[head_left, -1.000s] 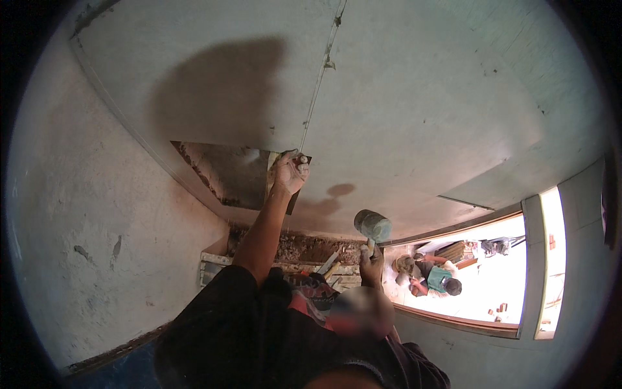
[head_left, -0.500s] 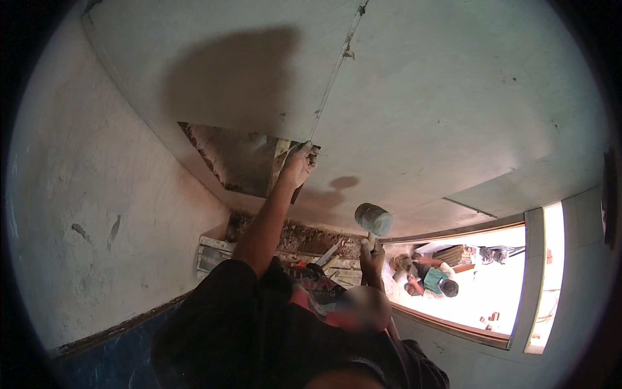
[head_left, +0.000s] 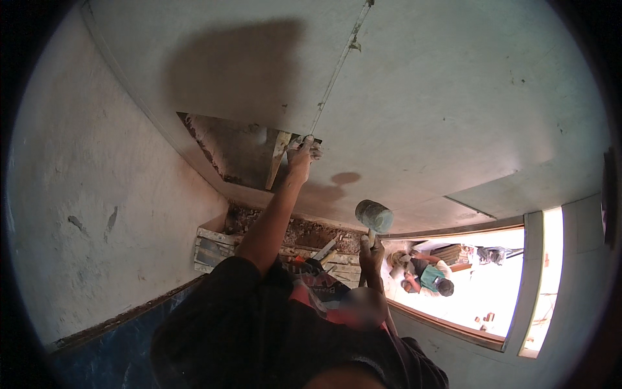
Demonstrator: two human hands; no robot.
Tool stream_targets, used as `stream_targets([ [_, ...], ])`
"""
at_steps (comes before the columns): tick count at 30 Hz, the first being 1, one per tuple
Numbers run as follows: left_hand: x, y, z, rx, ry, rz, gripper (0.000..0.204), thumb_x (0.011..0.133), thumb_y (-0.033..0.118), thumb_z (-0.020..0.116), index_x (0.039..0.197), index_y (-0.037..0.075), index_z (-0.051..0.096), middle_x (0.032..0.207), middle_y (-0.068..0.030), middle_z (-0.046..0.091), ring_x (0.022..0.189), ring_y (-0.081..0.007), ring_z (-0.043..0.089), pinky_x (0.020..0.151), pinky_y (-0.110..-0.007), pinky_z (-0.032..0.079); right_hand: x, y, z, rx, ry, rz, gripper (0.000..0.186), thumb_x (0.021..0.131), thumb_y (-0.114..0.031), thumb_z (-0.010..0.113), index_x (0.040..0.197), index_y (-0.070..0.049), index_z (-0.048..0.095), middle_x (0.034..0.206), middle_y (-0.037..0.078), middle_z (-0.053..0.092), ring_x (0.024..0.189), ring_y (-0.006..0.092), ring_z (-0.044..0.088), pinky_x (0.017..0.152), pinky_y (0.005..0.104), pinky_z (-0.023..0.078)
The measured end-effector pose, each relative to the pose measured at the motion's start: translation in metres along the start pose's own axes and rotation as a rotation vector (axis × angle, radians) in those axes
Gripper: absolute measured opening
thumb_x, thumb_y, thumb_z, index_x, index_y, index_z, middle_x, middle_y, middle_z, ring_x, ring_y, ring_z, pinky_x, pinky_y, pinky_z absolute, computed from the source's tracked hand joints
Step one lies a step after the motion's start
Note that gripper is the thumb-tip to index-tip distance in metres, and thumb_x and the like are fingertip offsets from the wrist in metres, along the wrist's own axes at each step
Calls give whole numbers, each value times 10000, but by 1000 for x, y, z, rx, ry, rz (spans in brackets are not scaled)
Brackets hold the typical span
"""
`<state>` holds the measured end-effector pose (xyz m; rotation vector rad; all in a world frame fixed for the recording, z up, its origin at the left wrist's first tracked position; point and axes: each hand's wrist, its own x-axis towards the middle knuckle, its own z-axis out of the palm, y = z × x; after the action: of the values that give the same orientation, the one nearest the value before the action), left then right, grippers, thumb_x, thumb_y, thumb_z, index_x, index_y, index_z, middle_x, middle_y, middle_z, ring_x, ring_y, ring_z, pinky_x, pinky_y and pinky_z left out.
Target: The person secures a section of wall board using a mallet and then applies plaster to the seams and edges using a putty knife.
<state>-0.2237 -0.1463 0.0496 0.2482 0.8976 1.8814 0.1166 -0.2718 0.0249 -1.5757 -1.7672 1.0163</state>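
Observation:
My left hand [head_left: 303, 155] is raised to the right corner of a cut-out opening [head_left: 249, 146] in the grey ceiling panel [head_left: 414, 117]. Its fingers are curled closed at the panel's edge, just where a straight seam [head_left: 332, 81] ends. What they grip is too small to make out. Lower and to the right, my right hand [head_left: 371, 254] is wrapped round the handle of a mallet [head_left: 374, 216] with a thick, dusty grey head. The mallet is upright, head up, apart from the ceiling. A pale wooden strip [head_left: 278, 159] shows inside the opening, beside my left hand.
A rough plastered wall [head_left: 97, 207] rises on the left. Wooden boards [head_left: 214, 249] lie below the opening. On the right is a bright window opening [head_left: 473, 311] with a frame; beyond it a person in a green top [head_left: 431, 279] is bent over.
My left hand has shifted slightly up at the opening's corner, and more of the wooden strip shows beside it. The mallet is almost where it was.

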Motion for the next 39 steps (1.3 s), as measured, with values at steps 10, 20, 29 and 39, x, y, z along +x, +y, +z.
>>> stream_targets([
  [10,6,3,-7,-51,-54,-72,171,917,195,711,951,111,567,835,-62,640,755,-215,640,695,-354,530,14,-19,2,80,61,-134,219,963,-228,594,870,-31,568,666,-24,504,622,77,450,553,284,383],
  [20,1,-4,-27,244,113,-118,389,954,261,641,1242,11,567,1039,-182,685,940,-278,690,886,-421,568,0,-35,4,57,-37,-16,310,951,-300,606,984,8,608,748,68,567,717,148,523,656,339,446],
  [29,16,-16,-20,492,203,175,316,905,310,688,980,5,653,803,-105,709,596,-209,675,557,-376,551,-14,-22,2,89,-4,42,323,934,-294,627,1040,11,620,812,120,638,761,192,616,692,373,495],
  [39,40,-22,-43,1360,274,853,155,914,316,665,949,168,696,808,-139,704,644,-265,686,543,-383,530,-12,-10,2,-5,3,37,337,941,-329,599,1015,0,618,754,133,595,720,246,592,664,416,471],
])
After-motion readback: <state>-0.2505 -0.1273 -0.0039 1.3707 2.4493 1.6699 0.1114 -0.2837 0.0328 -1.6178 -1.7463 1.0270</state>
